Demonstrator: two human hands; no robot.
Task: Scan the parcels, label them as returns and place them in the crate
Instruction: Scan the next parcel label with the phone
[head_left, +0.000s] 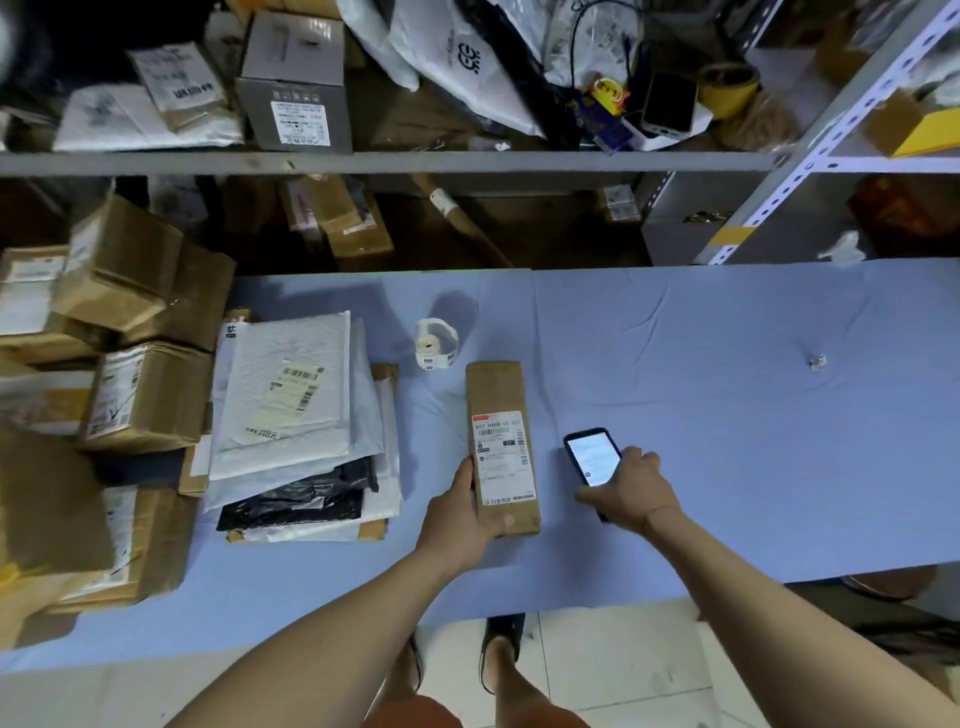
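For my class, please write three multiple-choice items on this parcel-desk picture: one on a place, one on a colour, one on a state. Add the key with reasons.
1. Where does the label roll stand?
A. Behind the brown parcel
B. On the upper shelf
C. On the floor

2. What colour is the table cloth?
A. Red
B. Blue
C. Green

3. What does the right hand hold?
A. Nothing
B. A pen
C. A lit phone

Key: 1 A, the roll sits just beyond the parcel's far end. 2 B, the cloth is pale blue. 3 C, the grip closes round the phone; the left hand holds the parcel.

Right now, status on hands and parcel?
Left hand grips long brown cardboard parcel, label up. Right hand holds black phone. White label roll beyond, clear.
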